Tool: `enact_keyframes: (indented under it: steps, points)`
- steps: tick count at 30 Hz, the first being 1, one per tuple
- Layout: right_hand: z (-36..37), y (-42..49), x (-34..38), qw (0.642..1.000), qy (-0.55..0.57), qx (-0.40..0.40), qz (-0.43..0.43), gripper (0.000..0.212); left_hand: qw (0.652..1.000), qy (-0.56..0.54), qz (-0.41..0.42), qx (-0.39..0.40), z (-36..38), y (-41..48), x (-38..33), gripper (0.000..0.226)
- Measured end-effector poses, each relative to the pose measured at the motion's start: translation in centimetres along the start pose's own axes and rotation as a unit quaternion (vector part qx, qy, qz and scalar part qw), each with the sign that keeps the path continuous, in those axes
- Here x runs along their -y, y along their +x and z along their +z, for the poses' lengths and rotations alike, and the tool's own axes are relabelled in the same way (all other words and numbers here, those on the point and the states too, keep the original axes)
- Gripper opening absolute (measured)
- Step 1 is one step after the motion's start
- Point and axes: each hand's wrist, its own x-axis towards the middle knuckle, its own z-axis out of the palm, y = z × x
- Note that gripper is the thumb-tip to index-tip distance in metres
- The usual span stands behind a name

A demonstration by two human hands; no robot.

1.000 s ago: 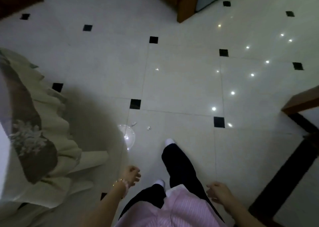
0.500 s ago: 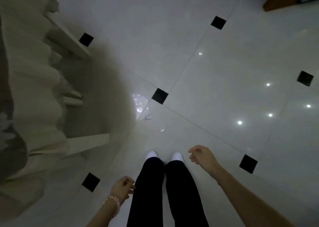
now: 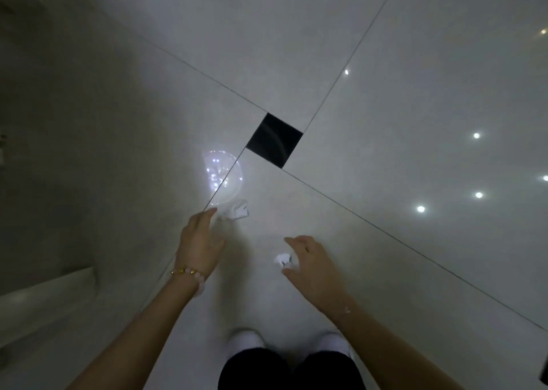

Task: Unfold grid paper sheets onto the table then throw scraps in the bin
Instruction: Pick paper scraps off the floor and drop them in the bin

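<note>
1. Shoes (image 3: 246,340) are planted at the bottom edge, so the person is bent right over the floor (image 3: 415,108) with both arms reaching down and forward.
2. Right hand (image 3: 311,259) hovers over the near scrap (image 3: 284,260). The fingers are spread and curved, thumb on one side and fingers on the other, not closed on it. I'd drop straight down and pinch. It's a light crumpled wad, so a sideways swipe would probably flick it away on that glossy tile.
3. Left hand (image 3: 201,241), bracelet (image 3: 186,272) on the wrist, has its fingers stretched loosely toward the far scrap (image 3: 235,210). One fingertip is at the scrap's edge, but I can't tell if it's actually touching. It holds nothing.
4. Just beyond that scrap sits a clear globe (image 3: 224,179) with tiny lights inside, very close to it. It looks like it'd roll easily, so grab the scrap from the near side and don't scoop past it.
5. Off to the left there's a pale ledge (image 3: 59,283) low in the shadow, some furniture I guess. That's the tight side.
6. Further out is a black tile (image 3: 274,140), then open floor ahead and to the right, so loads of room. There's no bin or tabletop in view, so I can't say which way to carry.
</note>
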Motion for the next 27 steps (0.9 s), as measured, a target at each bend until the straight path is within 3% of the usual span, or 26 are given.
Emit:
enact_keyframes:
  steps: [3,6,10,13,15,18,22,27]
  points:
    - [3.2,2.4,-2.1,0.997,-0.055,-0.043,-0.046,0.049,0.994,0.080,0.065,-0.026,2.7,3.8,0.7,0.068]
    - [5.3,3.2,-3.6,0.988,-0.114,-0.049,-0.089,0.026,0.980,0.153,0.128,-0.024,5.2,5.3,1.6,0.059]
    - [5.1,3.0,-4.1,0.996,-0.077,-0.014,-0.038,0.014,0.995,0.088,0.054,-0.003,6.9,4.8,2.6,0.023]
    - [2.8,0.4,-3.8,0.997,0.051,-0.019,0.054,0.010,0.999,-0.018,-0.036,0.004,5.5,2.2,3.1,0.013]
    - [0.5,-2.7,-3.5,0.987,0.111,-0.047,0.104,0.013,0.987,-0.112,-0.110,0.028,3.4,-1.0,3.1,0.021]
    - [-3.8,-8.3,-2.2,0.983,0.105,-0.038,0.148,0.022,0.972,-0.163,-0.154,0.073,-1.6,-6.8,1.7,0.011]
    - [-11.1,-15.5,2.1,0.981,0.104,-0.022,0.160,0.040,0.974,-0.142,-0.139,0.110,-10.3,-13.5,-3.0,0.015]
    - [-21.6,-24.4,11.2,0.981,0.143,-0.036,0.126,0.023,0.985,-0.093,-0.070,0.128,-21.9,-21.1,-12.0,0.025]
